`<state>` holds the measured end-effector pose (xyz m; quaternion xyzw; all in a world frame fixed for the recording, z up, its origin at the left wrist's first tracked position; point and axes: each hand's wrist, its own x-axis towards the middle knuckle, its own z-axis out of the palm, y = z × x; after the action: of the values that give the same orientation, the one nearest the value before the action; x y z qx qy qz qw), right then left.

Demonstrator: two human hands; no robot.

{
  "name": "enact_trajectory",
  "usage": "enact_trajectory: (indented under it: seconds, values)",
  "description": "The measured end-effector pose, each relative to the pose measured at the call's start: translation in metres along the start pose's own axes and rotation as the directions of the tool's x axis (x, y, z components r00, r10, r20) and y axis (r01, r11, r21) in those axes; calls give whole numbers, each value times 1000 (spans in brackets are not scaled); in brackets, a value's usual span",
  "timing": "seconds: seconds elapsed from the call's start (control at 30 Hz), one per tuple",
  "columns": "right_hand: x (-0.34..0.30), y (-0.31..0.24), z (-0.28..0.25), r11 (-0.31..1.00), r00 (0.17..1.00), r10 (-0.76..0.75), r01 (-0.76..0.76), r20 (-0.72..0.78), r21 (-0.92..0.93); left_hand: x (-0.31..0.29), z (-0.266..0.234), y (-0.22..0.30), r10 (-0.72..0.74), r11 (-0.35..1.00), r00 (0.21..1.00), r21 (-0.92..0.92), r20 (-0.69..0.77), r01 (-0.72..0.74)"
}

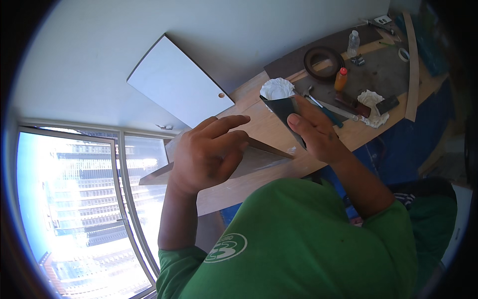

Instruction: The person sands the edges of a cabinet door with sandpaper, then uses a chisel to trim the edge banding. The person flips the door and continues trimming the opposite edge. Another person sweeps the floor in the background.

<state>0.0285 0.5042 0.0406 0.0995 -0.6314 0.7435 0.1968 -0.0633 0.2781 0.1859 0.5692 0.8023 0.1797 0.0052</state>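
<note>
My right hand (318, 132) is closed around a dark, thin, flat piece (280, 110), with the thumb pressed on its face. The piece is tilted above the workbench; its exact kind cannot be made out. My left hand (209, 154) is raised to the left of it and apart from it. Its fingers are loosely bent and spread, the index finger stretched toward the right, and nothing shows in them. Below the left hand a board (259, 162) with a thin edge lies at a slant over the wooden workbench (221, 195), partly hidden by the hand.
A white panel (174, 82) leans against the wall. On the bench's right are crumpled white paper (277, 88), a hammer (312, 97), a brown ring (323, 64), an orange bottle with a red cap (341, 79), a clear bottle (353, 44) and a tape roll (403, 54). A bright window (79, 199) stands left.
</note>
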Motion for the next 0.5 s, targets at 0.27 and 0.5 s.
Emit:
enact_trajectory:
  seconds: [0.27, 0.5]
  values:
    - [11, -14, 6, 1000, 999, 12, -13, 51, 23, 3, 7, 20, -450, 884, 886, 195, 112, 425]
    - [19, -24, 37, 969, 961, -237, 244, 139, -35, 3, 12, 20, -574, 776, 817, 355, 56, 521]
